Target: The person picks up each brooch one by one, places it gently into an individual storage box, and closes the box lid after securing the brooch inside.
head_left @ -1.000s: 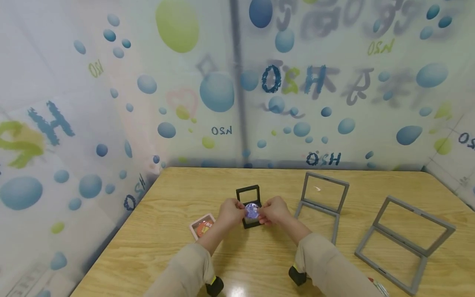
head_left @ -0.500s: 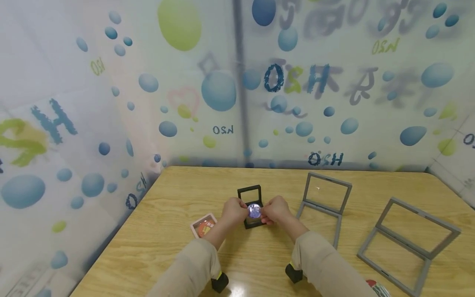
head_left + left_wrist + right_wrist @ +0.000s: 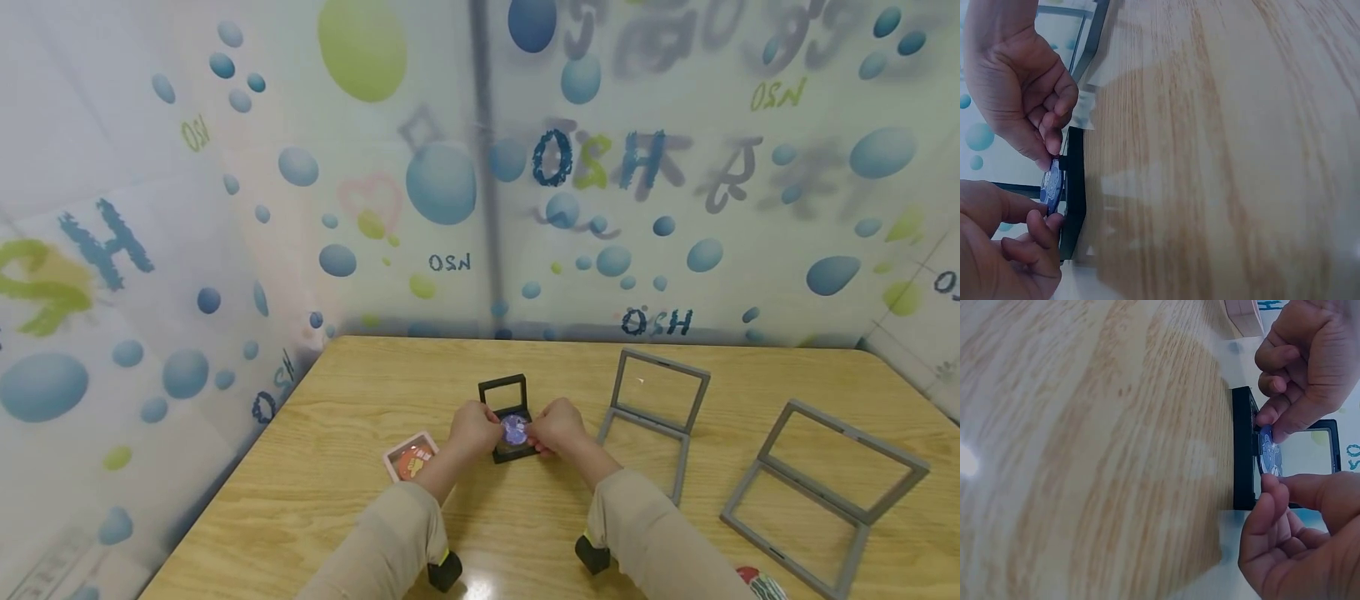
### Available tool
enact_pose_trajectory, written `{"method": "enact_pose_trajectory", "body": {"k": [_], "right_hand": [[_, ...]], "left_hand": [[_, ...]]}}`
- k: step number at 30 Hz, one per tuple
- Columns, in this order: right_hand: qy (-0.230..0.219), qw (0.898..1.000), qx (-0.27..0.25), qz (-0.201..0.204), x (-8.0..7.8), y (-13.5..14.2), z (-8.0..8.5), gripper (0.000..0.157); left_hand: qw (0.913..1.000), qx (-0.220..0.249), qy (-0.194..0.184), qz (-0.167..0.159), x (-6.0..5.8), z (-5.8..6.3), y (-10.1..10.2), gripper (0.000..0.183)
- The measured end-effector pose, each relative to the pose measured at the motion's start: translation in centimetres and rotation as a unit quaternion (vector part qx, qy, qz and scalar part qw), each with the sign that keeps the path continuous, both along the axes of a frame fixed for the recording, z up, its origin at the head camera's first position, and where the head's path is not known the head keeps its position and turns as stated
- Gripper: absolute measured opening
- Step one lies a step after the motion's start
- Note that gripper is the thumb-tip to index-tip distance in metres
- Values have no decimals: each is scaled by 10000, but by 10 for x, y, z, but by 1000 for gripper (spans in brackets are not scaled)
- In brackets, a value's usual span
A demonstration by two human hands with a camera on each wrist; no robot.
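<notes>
A shiny round purple badge (image 3: 514,429) is pinched between my two hands, just over the lower half of a small black display frame (image 3: 513,453). My left hand (image 3: 474,429) grips its left edge between thumb and fingertips, and my right hand (image 3: 559,427) pinches the opposite edge. Seen from the right wrist, the badge (image 3: 1270,453) leans at the opening of the frame's thick base (image 3: 1243,450). The frame's lid stands raised behind it, with a clear pane. The left wrist view shows the badge (image 3: 1052,186) almost edge-on beside the black rim.
A pink frame (image 3: 390,460) holding an orange round badge lies left of my left forearm. Two larger grey frames stand unfolded on the right, one mid-table (image 3: 686,433) and one nearer (image 3: 855,533). Another round badge (image 3: 759,582) lies at the front right. A bubble-patterned curtain (image 3: 420,292) backs the table.
The badge has dropped slightly toward the black frame's base and changed tilt, its glare giving way to the purple print. Both hands keep hold of it. The head view has shifted a little.
</notes>
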State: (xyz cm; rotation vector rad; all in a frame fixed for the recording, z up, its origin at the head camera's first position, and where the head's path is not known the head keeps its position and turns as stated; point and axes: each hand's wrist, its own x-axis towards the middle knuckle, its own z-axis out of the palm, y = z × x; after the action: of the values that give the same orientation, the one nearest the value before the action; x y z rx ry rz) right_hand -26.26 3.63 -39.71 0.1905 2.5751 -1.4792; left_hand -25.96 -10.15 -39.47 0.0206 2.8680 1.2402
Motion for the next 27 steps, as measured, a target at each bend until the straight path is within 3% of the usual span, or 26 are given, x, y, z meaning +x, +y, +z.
{"method": "enact_pose_trajectory", "body": {"k": [13, 27], "right_hand": [[478, 9973, 547, 68, 3, -1, -3, 20], [502, 9952, 829, 124, 2, -1, -5, 27]], "left_hand": [[9998, -162, -53, 76, -3, -5, 1, 13], [9989, -462, 43, 36, -1, -5, 1, 18]]}}
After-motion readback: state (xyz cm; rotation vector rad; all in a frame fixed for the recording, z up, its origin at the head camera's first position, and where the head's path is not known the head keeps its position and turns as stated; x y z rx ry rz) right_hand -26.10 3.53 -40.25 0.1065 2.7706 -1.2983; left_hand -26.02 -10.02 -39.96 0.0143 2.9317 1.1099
